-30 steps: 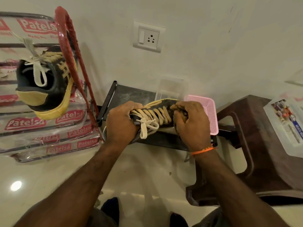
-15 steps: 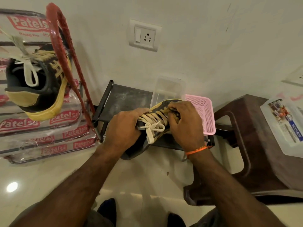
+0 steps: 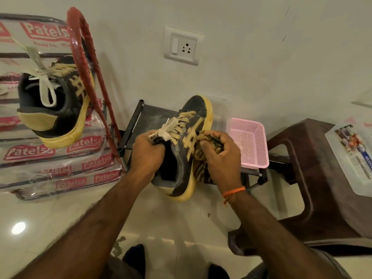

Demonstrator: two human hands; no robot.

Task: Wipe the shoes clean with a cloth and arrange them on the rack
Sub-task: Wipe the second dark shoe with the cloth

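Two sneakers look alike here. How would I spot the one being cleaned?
Start at the wall socket and look straight down to the person's hands. The left hand grips a black sneaker with a yellow sole while the right hand presses a cloth against its side. Its twin sits untouched on the rack.

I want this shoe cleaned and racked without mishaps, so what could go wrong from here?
1. The left hand grips the held shoe only at its collar, in the air; hard rubbing could twist it loose.
2. The cloth is bunched in the right hand, so it may smear rather than lift the pale streaks on the shoe's side.
3. The other shoe sits tilted on the rack; a bump might tip it off.
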